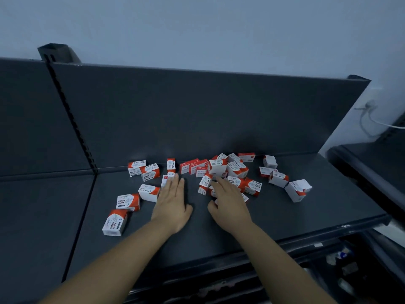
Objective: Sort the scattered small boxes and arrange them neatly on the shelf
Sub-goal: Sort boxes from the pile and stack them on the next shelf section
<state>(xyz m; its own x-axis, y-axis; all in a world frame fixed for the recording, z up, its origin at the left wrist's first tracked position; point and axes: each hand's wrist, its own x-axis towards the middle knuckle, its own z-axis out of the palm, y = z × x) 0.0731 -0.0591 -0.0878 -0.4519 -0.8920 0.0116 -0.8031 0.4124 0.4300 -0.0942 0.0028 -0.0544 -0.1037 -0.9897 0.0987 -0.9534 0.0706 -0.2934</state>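
Observation:
Several small red-and-white paper clip boxes (128, 201) lie scattered over the dark shelf (285, 216), with a denser pile (232, 170) near the back panel. My left hand (172, 202) lies flat on the shelf with straight fingers, its fingertips touching a small box (164, 179). My right hand (230, 204) reaches into the pile with fingers spread and relaxed, resting over boxes (205, 183) at the pile's front. Neither hand grips anything that I can see.
A dark back panel (197, 110) rises behind the boxes. A slotted upright (70, 117) divides this shelf from the one on the left. Another shelf unit (372, 163) stands at the right. A lower shelf with items (341, 260) shows below the front edge.

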